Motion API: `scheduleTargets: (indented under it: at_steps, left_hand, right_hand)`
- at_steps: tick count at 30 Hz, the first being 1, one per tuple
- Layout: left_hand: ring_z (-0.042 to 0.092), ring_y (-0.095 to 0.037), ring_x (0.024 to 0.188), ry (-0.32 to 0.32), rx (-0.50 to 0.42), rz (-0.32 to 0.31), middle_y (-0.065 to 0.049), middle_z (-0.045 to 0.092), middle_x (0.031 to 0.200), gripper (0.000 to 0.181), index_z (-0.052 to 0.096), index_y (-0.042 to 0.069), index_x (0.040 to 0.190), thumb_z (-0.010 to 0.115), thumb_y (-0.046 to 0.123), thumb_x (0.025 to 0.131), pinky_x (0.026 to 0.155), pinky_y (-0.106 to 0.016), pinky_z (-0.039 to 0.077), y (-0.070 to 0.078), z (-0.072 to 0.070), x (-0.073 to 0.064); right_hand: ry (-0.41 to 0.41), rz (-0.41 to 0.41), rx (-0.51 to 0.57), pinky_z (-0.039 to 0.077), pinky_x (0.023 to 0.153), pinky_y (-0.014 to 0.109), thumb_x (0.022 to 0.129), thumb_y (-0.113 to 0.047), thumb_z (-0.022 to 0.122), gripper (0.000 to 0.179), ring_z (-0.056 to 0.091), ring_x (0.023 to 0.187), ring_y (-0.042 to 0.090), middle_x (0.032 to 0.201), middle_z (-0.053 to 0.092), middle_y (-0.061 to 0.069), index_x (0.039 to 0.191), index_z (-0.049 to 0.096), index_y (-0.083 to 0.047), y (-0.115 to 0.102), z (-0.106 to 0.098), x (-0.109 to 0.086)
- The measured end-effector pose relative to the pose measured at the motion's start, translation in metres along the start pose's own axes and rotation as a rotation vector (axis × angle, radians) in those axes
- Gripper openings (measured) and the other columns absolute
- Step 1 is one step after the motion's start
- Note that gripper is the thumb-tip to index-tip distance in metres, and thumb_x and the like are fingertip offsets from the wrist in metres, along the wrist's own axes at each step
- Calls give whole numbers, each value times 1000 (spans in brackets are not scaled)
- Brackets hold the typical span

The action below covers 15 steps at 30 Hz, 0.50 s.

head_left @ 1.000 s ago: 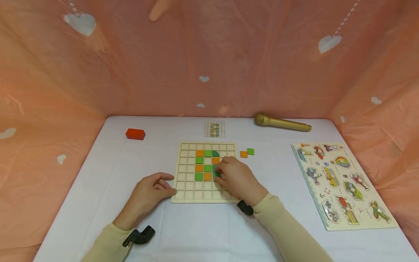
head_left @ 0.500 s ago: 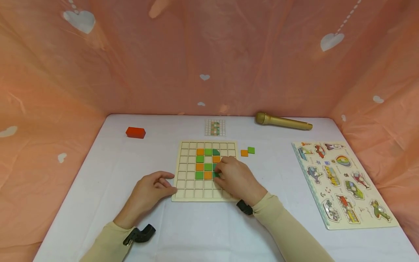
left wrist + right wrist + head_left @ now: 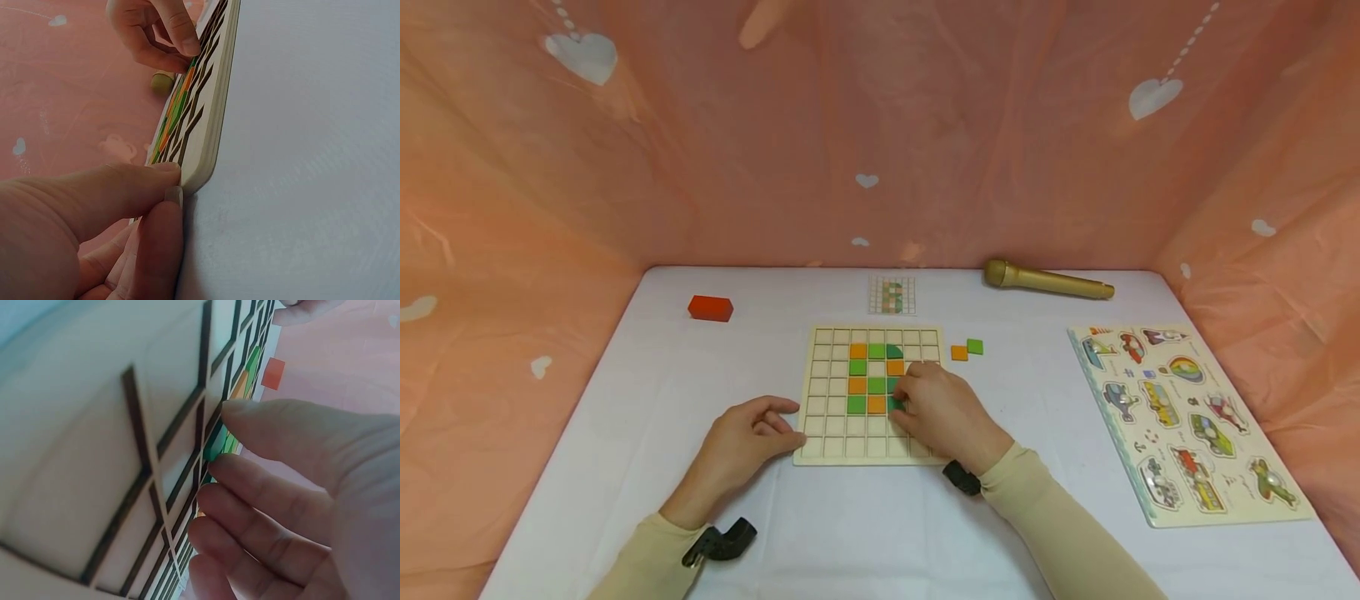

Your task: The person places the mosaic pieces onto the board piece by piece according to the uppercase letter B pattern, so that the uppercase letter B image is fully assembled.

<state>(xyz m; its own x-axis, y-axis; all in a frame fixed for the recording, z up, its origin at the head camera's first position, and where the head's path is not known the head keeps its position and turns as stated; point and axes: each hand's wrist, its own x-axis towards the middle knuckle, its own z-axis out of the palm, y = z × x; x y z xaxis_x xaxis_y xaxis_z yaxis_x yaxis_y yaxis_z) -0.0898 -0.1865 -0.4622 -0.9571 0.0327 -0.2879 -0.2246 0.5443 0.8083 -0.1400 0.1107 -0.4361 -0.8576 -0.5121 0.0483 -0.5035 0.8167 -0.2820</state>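
Note:
A pale wooden grid board (image 3: 837, 425) lies in front of me, with orange and green tiles in its middle cells. My right hand (image 3: 946, 412) reaches over the board's right side. Its thumb and index finger pinch a dark green tile (image 3: 215, 444) low in the pattern, which the hand partly hides in the head view. The other fingers curve in over the grid in the right wrist view. My left hand (image 3: 737, 442) rests on the table, thumb and index fingertips against the board's left edge near its front corner; these digits are apart in the head view.
An orange tile (image 3: 959, 353) and a light green tile (image 3: 975, 347) lie right of the board. Behind it is a small pattern card (image 3: 892, 296). A red block (image 3: 711, 308), a gold microphone (image 3: 1048, 280) and a vehicle picture puzzle (image 3: 1172, 442) stand farther out.
My right thumb and index finger shift very slightly at the dark green tile. The left hand and the board stay put; the head view itself sways a little.

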Motion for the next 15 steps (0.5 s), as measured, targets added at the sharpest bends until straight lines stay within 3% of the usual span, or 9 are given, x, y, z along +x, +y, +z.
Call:
scheduleTargets:
  at_steps: [9, 15]
  left_hand:
    - [68, -14, 77, 0, -1, 1, -1, 74, 92, 49, 73, 11, 132, 90, 25, 88, 78, -27, 48, 0, 0, 0]
    - [67, -14, 77, 5, -1, 1, -2, 74, 92, 49, 73, 11, 131, 91, 26, 87, 78, -27, 47, 0, 0, -1]
  right_hand:
    - [-2, -7, 5, 59, 81, 35, 93, -28, 85, 18, 63, 92, 16, 91, 68, -2, 99, 83, -12, 3, -2, 1]
    - [-10, 30, 39, 58, 79, 35, 93, -27, 85, 17, 63, 91, 16, 91, 68, -3, 97, 82, -11, 8, -7, 1]
